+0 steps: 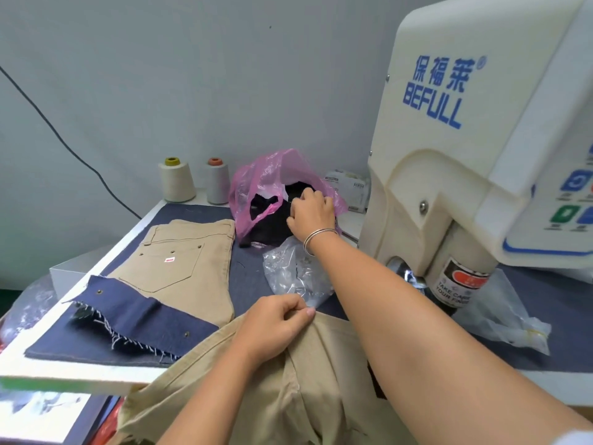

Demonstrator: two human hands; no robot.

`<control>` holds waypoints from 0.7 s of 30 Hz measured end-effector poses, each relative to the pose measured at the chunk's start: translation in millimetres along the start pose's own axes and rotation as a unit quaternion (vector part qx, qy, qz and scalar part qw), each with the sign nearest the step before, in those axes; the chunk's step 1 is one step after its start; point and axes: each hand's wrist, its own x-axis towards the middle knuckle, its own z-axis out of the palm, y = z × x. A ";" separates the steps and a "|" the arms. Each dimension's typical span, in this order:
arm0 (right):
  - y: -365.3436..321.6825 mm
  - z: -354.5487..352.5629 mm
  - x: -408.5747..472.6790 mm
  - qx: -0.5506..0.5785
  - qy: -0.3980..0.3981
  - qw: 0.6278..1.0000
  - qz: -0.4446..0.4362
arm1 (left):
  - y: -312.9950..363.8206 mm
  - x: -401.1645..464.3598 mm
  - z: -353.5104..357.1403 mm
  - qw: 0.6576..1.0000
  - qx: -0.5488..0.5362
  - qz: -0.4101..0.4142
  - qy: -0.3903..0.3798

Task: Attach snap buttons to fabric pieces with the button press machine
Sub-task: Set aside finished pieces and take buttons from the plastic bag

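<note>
Hands, two, bare. Left hand: fingers curled, pinching a fold of the khaki garment at the near table edge. Right hand: reaching far across, a silver bangle at the wrist, fingers bent into the mouth of the pink plastic bag among black fabric pieces; whether it has hold of a piece cannot be told.

Key relation: the bag lies beyond and slightly left of the button press machine, whose press head stands to the right of the outstretched forearm. The right hand is the nearer to both; the black pieces would likely have to travel back and rightward to reach the head.

Materials:
- Khaki garment: soft woven twill, creased, seamed, draped off the table.
- Khaki trousers: folded flat, long axis running away from the person, pocket with metal studs.
- Denim scrap: dark blue, frayed edge, snaps already set.
- Clear plastic bags: crinkled, glossy.
- Thread cones: two, pale, at the far edge.
- Machine housing: smooth cream plastic, rounded.
</note>
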 end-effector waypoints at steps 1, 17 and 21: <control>-1.5 -5.4 1.3 0.042 0.010 0.999 0.022 | 0.4 0.0 -0.1 1.000 0.000 0.000 0.001; -14.2 -45.1 -1.5 0.585 0.108 0.769 0.236 | -2.1 1.7 1.3 1.000 -0.021 0.003 0.002; -38.8 -84.1 -26.0 0.799 0.088 0.532 0.264 | -2.4 2.0 2.0 1.000 -0.023 0.004 0.007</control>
